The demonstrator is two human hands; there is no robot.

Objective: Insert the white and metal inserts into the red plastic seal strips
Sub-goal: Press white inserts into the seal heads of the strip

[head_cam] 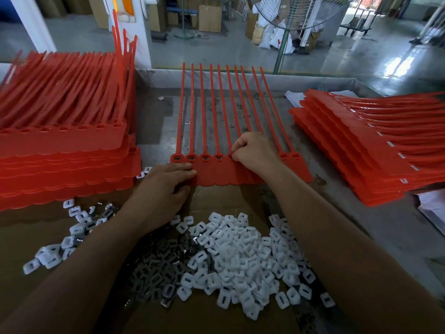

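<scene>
From the head view, we see the grey table (156,121) closed at its far side by a low raised rim, with the workshop floor beyond. A tall stack of red strips (62,145) crowds the left side and a fanned stack (361,150) fills the right. That leaves a bare lane of table between them, on both sides of the work. A sheet of cardboard (29,227) covers the near part of the table.

The red seal strips (216,177) lie flat in the middle lane. They are one joined row with a scalloped tag edge facing us and about ten thin tails running away towards the rim. The four heads on the left show pale pieces seated in their sockets.

The left hand (166,189) lies on the row's left end with its fingers straight, flat on the tag. The right hand (255,150) sits on the heads near the middle. Its fingers are curled tight together, with the tips down at the fifth head. We cannot tell whether an insert is between them.

The loose white inserts (240,256) are heaped on the cardboard between the forearms, well short of both hands. The metal inserts (159,266) lie just to their left, partly under the left forearm.
</scene>
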